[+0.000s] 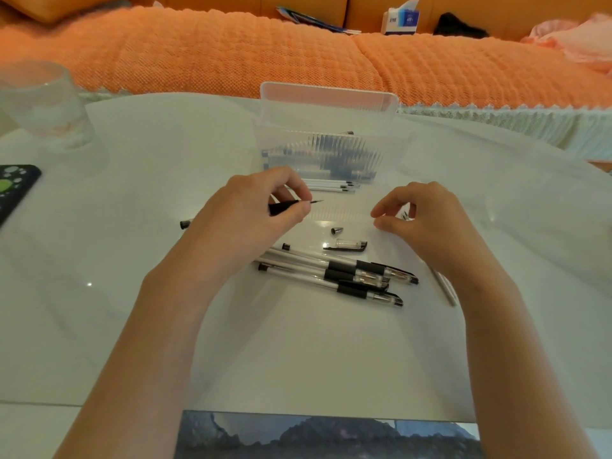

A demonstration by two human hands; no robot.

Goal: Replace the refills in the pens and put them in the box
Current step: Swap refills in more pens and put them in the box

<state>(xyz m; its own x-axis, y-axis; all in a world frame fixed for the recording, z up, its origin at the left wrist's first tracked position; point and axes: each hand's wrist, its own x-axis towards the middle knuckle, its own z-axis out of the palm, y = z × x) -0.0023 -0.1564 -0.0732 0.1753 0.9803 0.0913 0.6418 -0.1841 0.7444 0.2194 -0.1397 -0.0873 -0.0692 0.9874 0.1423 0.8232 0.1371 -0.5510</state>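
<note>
My left hand [255, 210] grips a pen barrel [281, 207] with a black grip. The refill tip pokes out to the right. The barrel's far end [185, 224] shows left of the wrist. My right hand [417, 213] hovers over the table with curled fingers, holding nothing I can see. A metal tip cone [336, 230] and a clear cap [346, 245] lie between the hands. Three capped pens [341, 276] lie nearer to me. The clear ribbed box [328, 144] stands open behind, with pens inside. Loose white refills [328, 186] lie at its front.
A loose refill [445, 286] lies beside my right forearm. A glass [43, 101] stands at the far left, and a phone [16, 190] lies at the left edge. An orange sofa [231, 54] runs behind the white table [132, 193].
</note>
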